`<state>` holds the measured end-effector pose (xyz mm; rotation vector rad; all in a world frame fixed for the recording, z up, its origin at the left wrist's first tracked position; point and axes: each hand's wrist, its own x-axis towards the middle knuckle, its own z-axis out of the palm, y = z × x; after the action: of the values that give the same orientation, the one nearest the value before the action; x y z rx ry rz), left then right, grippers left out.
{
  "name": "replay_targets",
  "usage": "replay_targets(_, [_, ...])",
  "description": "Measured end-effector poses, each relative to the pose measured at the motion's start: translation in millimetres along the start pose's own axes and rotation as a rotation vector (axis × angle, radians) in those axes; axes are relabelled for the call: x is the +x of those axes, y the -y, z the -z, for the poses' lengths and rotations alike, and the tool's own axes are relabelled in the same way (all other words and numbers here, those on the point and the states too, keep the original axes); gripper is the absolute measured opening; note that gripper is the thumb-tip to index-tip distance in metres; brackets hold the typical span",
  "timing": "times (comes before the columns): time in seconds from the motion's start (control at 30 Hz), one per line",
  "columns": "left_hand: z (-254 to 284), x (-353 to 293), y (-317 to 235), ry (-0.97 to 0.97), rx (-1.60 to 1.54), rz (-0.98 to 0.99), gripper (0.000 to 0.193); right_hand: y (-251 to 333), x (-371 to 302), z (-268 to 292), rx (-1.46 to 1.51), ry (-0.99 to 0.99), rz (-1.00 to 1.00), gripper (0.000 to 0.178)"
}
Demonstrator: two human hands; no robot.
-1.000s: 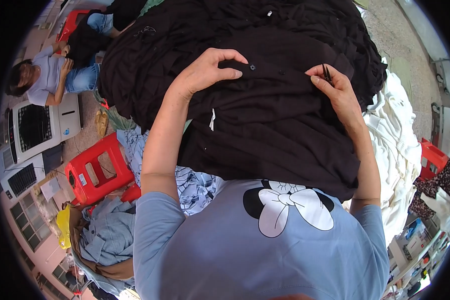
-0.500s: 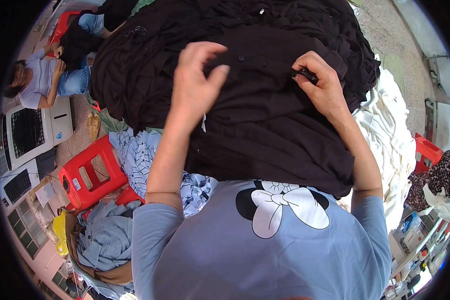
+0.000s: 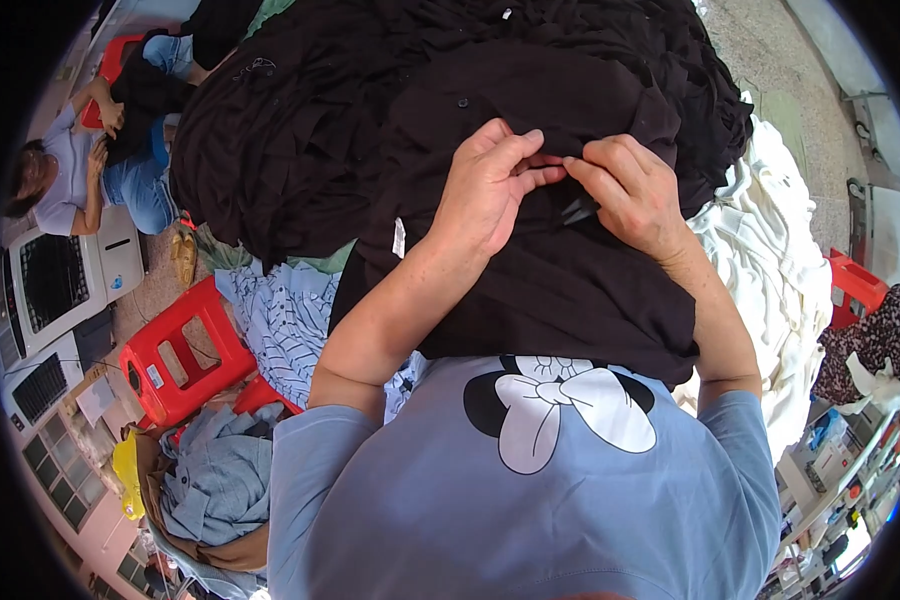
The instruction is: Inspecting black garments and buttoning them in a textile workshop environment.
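Observation:
A black garment (image 3: pixel 530 270) lies spread over my lap and the pile before me, with a small dark button (image 3: pixel 463 103) on it and a white tag (image 3: pixel 399 238) at its left side. My left hand (image 3: pixel 490 185) is closed in a pinch over the cloth; what its fingertips hold is too small to make out. Against them, the thumb and forefinger of my right hand (image 3: pixel 630 190) also pinch. Tucked in the right palm are small dark thread snips (image 3: pixel 577 211), their pointed tips showing below the fingers.
A large heap of black garments (image 3: pixel 300 130) rises ahead. White clothes (image 3: pixel 760 260) lie at right, blue patterned cloth (image 3: pixel 285 320) at left. Red stools (image 3: pixel 185 350) stand left, beside a container of blue-grey clothes (image 3: pixel 215 480). Another person (image 3: pixel 70 180) sits far left handling black cloth.
My left hand has moved right and closed, meeting my right hand's fingertips. The right hand has come slightly lower, and the snips have turned into its palm. The garment has shifted a little.

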<state>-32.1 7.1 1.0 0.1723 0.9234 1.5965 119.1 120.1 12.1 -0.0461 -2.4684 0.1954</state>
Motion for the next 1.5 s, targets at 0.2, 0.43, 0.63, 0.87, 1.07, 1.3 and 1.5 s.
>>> replay_targets(0.2, [-0.7, -3.2, 4.7, -0.071, -0.085, -0.134, 0.020, 5.1, 0.4, 4.9, 0.181, 0.142, -0.231, 0.025])
replay_targets(0.43, [0.0, -4.9, 4.6, -0.065, -0.130, -0.109, 0.018, 16.4, 2.6, 7.9, 0.183, 0.057, -0.570, 0.022])
replay_targets(0.63, [-1.8, -4.1, 5.1, -0.073, -0.118, -0.099, 0.017, 10.6, 1.3, -0.2, 0.086, 0.018, -0.513, 0.020])
replay_targets(0.87, [-3.9, -4.2, 5.6, -0.083, -0.077, -0.115, 0.017, 6.2, 2.3, -4.2, 0.107, 0.011, -0.500, 0.015])
replay_targets(1.07, [-4.1, -3.5, 6.0, -0.100, -0.035, -0.113, 0.017, 5.3, 3.2, -4.1, 0.087, 0.021, -0.463, 0.014])
replay_targets(1.3, [-2.3, -4.3, 8.3, -0.074, -0.062, -0.139, 0.016, 4.9, -0.3, -3.1, 0.133, -0.024, -0.499, 0.015])
replay_targets(1.5, [-3.4, -2.9, 9.0, -0.093, -0.097, -0.126, 0.016, 9.4, 0.6, -3.8, 0.015, -0.011, -0.432, 0.019])
